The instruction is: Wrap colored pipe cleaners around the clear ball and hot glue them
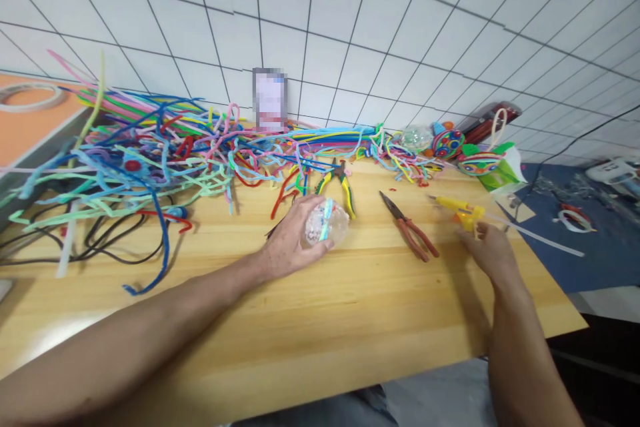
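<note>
My left hand (pixel 285 240) is closed around a transparent plastic ball (pixel 339 227), with a pale blue and green strip across it and small bits visible inside. At the right, my right hand (pixel 493 255) grips a yellow glue gun (pixel 469 213), its nozzle pointing left and a long translucent glue stick (pixel 545 237) trailing out behind. Between the two hands lie needle-nose pliers (pixel 413 233) with red-orange handles. Just beyond the ball are cutting pliers (pixel 341 180) with yellow-green handles, partly hidden by my left hand and the ball.
A large tangle of coloured pipe cleaners (pixel 150 147) covers the back left, with black cables (pixel 107 240) in front. A phone (pixel 270 99) leans on the tiled wall. Decorated ornaments (pixel 477 160) stand at the back right. A tape roll (pixel 30 97) lies on the orange surface far left.
</note>
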`<control>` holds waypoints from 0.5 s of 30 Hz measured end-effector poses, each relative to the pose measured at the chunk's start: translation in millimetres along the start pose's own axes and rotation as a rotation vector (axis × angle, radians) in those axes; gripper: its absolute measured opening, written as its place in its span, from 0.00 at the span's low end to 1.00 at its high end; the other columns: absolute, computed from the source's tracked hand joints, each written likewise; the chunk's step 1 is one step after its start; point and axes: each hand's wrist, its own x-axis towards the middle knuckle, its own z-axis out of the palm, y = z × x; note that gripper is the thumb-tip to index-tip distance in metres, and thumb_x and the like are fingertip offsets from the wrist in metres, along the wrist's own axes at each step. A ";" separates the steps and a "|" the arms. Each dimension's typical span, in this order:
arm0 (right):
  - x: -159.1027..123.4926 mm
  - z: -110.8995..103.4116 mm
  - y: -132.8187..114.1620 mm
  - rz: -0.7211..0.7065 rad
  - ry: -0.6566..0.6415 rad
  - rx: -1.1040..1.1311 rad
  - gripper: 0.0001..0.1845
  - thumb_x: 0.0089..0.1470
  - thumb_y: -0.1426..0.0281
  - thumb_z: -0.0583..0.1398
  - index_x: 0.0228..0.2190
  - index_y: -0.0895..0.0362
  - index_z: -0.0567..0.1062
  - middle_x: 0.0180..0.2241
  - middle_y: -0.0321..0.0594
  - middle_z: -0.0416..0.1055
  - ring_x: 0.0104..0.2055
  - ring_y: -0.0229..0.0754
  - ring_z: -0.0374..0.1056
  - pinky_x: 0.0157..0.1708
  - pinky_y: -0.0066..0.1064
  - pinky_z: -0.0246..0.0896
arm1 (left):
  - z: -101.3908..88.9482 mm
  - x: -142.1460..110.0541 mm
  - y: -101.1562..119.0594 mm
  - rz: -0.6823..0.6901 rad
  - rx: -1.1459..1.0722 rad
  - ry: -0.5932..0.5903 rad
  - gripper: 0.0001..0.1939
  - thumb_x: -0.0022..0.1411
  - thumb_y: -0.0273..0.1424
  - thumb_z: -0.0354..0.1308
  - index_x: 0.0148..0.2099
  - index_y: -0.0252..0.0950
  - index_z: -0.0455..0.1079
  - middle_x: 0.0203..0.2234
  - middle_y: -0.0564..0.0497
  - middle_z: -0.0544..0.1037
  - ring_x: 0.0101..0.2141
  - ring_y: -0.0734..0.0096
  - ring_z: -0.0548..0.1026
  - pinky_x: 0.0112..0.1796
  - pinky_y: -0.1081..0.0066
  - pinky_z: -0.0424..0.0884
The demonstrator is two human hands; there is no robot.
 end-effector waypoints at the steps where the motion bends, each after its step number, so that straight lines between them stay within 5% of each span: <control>1: -9.7 -3.1 -4.6 0.024 0.042 -0.030 0.20 0.51 0.47 0.66 0.27 0.49 0.74 0.21 0.43 0.68 0.27 0.53 0.68 0.29 0.45 0.63 | 0.5 -0.3 0.2 -0.003 0.000 0.003 0.40 0.64 0.37 0.66 0.73 0.39 0.55 0.66 0.35 0.67 0.69 0.43 0.65 0.69 0.42 0.63; 3: -28.7 -4.3 -20.2 0.106 0.090 -0.076 0.20 0.50 0.45 0.67 0.29 0.48 0.76 0.26 0.48 0.75 0.29 0.56 0.71 0.29 0.47 0.65 | 1.6 -0.6 0.8 0.002 -0.002 0.006 0.41 0.63 0.38 0.67 0.72 0.39 0.56 0.66 0.34 0.68 0.69 0.43 0.65 0.68 0.42 0.63; 7: -48.5 11.5 -72.3 0.111 -0.022 0.046 0.22 0.55 0.46 0.63 0.39 0.50 0.81 0.37 0.47 0.82 0.38 0.59 0.79 0.36 0.51 0.74 | 2.6 0.1 1.2 0.012 0.004 0.021 0.42 0.63 0.39 0.68 0.73 0.37 0.55 0.67 0.32 0.67 0.70 0.43 0.64 0.69 0.40 0.62; 12: -33.1 28.5 -142.9 -0.119 -0.163 0.280 0.19 0.59 0.51 0.64 0.45 0.50 0.81 0.45 0.44 0.84 0.46 0.54 0.81 0.44 0.48 0.78 | 3.0 1.7 0.9 -0.081 -0.026 0.038 0.44 0.60 0.42 0.70 0.72 0.36 0.56 0.67 0.31 0.66 0.70 0.40 0.64 0.69 0.39 0.62; 15: -12.7 25.4 -175.3 -0.240 -0.141 0.347 0.16 0.63 0.54 0.64 0.45 0.50 0.81 0.44 0.44 0.85 0.43 0.51 0.82 0.43 0.45 0.79 | 3.9 2.6 1.6 -0.108 -0.047 0.032 0.46 0.57 0.44 0.72 0.72 0.39 0.57 0.67 0.33 0.67 0.70 0.41 0.64 0.69 0.38 0.60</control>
